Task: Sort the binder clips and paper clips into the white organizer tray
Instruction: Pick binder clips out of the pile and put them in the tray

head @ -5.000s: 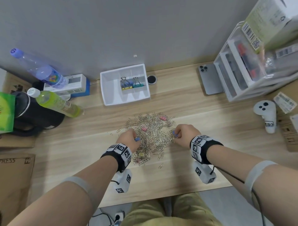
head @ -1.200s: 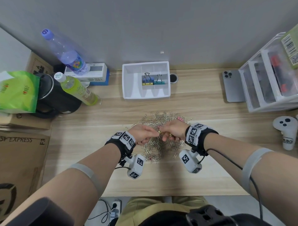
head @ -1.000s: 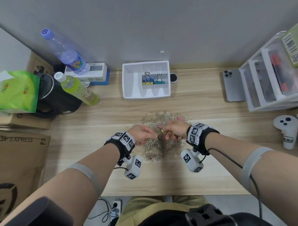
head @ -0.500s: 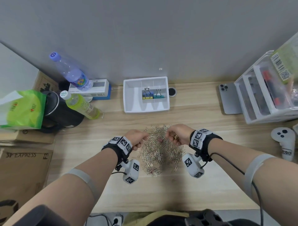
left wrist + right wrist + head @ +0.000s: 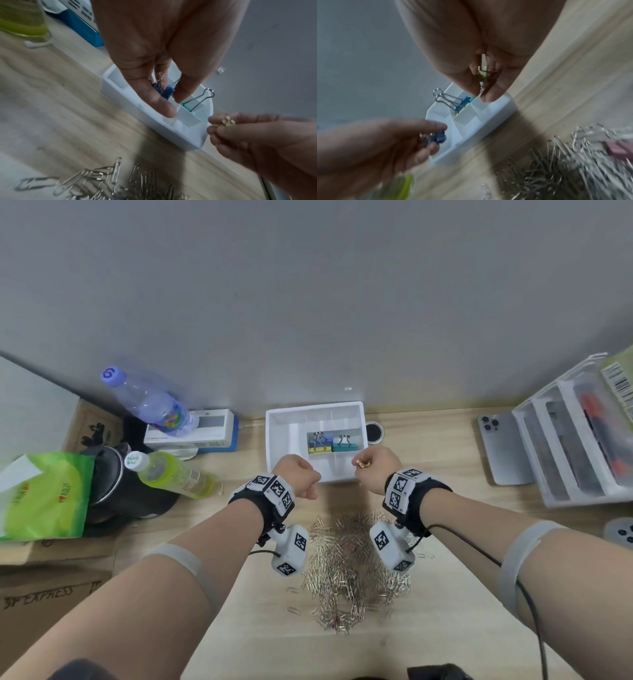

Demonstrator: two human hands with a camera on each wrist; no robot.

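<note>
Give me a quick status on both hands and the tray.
Left hand pinches small blue binder clips; right hand pinches a yellow binder clip. Both poised at the white tray, binder clips already inside. Paper clip pile unsorted. Nothing blocking.

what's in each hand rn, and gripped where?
Left hand: small blue binder clips, pinched by the bodies between thumb and fingers. Right hand: small yellowish binder clip, pinched at the fingertips; exact part unclear.

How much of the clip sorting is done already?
Only a little. A few binder clips already sit in the white organizer tray. The left hand pinches small blue binder clips and the right hand pinches a yellow binder clip, both by the tray. The big pile of paper clips remains on the table.
</note>
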